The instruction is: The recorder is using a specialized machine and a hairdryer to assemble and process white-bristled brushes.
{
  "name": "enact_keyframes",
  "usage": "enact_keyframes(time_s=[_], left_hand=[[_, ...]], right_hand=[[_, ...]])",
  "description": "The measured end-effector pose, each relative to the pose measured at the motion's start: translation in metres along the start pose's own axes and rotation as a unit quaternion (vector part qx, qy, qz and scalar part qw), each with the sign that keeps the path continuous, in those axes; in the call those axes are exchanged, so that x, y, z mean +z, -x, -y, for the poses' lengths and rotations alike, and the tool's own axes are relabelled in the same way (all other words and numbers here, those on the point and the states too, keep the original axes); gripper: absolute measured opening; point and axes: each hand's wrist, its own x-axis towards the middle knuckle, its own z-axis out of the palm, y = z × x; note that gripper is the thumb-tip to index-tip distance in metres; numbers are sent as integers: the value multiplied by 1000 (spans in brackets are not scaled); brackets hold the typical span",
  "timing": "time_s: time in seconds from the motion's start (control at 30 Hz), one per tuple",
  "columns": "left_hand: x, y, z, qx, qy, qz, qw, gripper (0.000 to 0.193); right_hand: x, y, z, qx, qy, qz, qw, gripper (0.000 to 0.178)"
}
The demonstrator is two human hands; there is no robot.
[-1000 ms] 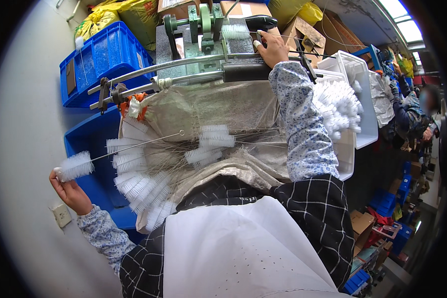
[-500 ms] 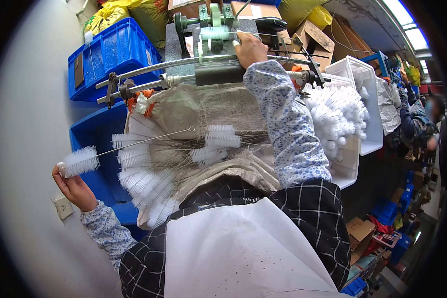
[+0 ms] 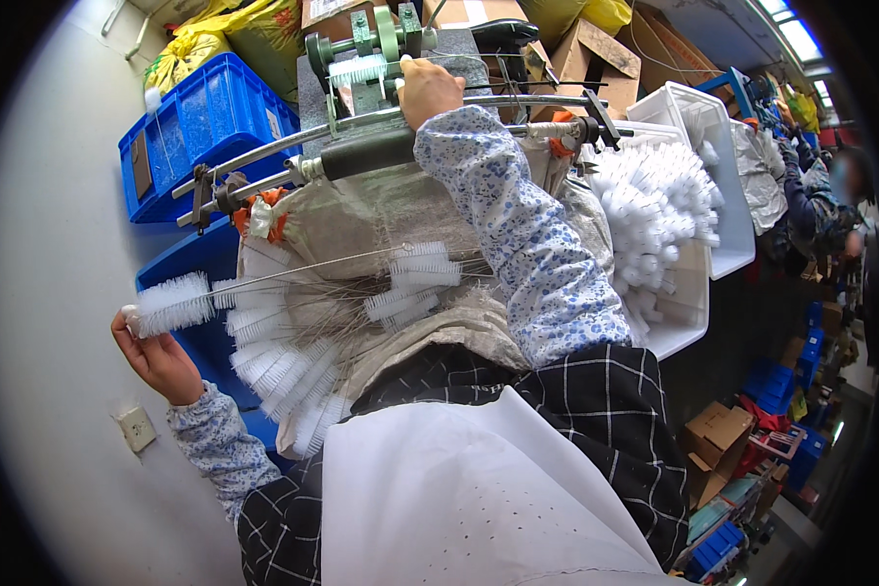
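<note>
At the left, my left hand (image 3: 162, 363) pinches the bristle end of a bottle brush (image 3: 173, 305) with white bristles. Its wire stem slants up to the right and ends in a small loop. At the far side my right hand (image 3: 430, 90) is closed beside the machine's green wheel (image 3: 388, 33), over the front bars. Another white bottle brush (image 3: 357, 70) lies just left of its fingertips, below the wheel; the fingers appear to grip its wire. Several finished-looking brushes (image 3: 283, 366) lie fanned across the cloth (image 3: 381, 210) over my lap.
Metal bars (image 3: 254, 166) with clamps and a black roller (image 3: 366, 154) cross in front of the machine. Blue crates (image 3: 205, 137) stand at left. A white bin (image 3: 689, 327) piled with white brushes (image 3: 654, 215) is at right. Boxes are behind; another person (image 3: 820, 220) is far right.
The whole view has shifted a little. My right hand and the brush by it have moved left along the machine. My left hand still holds its brush, slightly higher and further right.
</note>
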Motion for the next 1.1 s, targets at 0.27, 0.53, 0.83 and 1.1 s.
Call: enact_keyframes(time_s=[0.27, 0.53, 0.83, 1.1], left_hand=[[-20, 4, 3, 4, -19, -28, 999, 21], [-20, 5, 4, -9, -38, -27, 999, 20], [17, 4, -3, -76, 51, 22, 996, 19], [49, 2, -2, -86, 113, 143, 980, 24]], right_hand=[[-14, 0, -34, -14, 18, -9, 1000, 31], [-38, -12, -107, -28, 67, -3, 997, 34], [-56, -36, -153, -120, 140, 56, 981, 27], [-61, -47, -164, -128, 59, 59, 988, 22]])
